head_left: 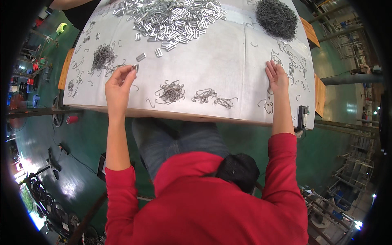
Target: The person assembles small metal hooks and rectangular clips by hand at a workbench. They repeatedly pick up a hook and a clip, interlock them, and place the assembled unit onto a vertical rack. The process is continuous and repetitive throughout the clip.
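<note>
My left hand (pixel 119 85) is closed, thumb and forefinger pinching a small metal buckle (pixel 136 67) above the white-covered table (pixel 212 53). Just beyond it lie two loose silver buckles, and a small tangle of dark wire hooks (pixel 103 56) sits to its left. My right hand (pixel 279 79) is over the table's right side, fingers apart and reaching among scattered wire hooks (pixel 292 65); I see nothing held in it. Between my hands, near the front edge, are a pile of wire hooks (pixel 171 92) and two smaller bunches (pixel 204 95).
A large heap of silver buckles (pixel 171 20) covers the far middle. At the far right stands a dense mound of dark hooks (pixel 277 19). A black device (pixel 302 117) is at the near right corner. Another person's arm (pixel 67 4) shows at the far left.
</note>
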A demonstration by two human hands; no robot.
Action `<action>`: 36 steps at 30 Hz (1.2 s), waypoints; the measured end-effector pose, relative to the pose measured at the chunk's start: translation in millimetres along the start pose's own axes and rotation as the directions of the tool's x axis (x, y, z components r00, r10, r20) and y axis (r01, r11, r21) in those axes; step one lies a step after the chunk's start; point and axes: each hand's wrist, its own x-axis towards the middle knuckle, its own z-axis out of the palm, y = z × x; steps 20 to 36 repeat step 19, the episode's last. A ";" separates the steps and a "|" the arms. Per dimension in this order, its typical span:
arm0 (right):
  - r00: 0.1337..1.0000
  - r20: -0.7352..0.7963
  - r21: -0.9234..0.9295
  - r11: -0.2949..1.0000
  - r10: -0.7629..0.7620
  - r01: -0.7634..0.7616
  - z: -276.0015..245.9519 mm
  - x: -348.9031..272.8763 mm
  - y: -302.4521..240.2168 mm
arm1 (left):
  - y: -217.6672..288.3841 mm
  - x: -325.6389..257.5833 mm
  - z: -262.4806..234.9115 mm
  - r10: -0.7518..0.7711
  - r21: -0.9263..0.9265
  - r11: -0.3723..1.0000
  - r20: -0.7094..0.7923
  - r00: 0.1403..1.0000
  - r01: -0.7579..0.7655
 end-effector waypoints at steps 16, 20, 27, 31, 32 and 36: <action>0.654 0.719 -0.358 0.932 0.237 0.056 230.0 -200.5 50.7 | 22.0 -50.3 33.3 -0.144 -0.272 0.950 0.055 0.988 0.153; 0.656 0.718 -0.352 0.934 0.234 0.052 233.4 -195.1 60.2 | 20.5 -50.5 32.3 -0.143 -0.184 0.972 0.045 0.989 0.149; 0.656 0.718 -0.352 0.934 0.234 0.052 233.4 -195.1 60.2 | 20.5 -50.5 32.3 -0.143 -0.184 0.972 0.045 0.989 0.149; 0.656 0.718 -0.352 0.934 0.234 0.052 233.4 -195.1 60.2 | 20.5 -50.5 32.3 -0.143 -0.184 0.972 0.045 0.989 0.149; 0.656 0.718 -0.352 0.934 0.234 0.052 233.4 -195.1 60.2 | 20.5 -50.5 32.3 -0.143 -0.184 0.972 0.045 0.989 0.149; 0.656 0.718 -0.352 0.934 0.234 0.052 233.4 -195.1 60.2 | 20.5 -50.5 32.3 -0.143 -0.184 0.972 0.045 0.989 0.149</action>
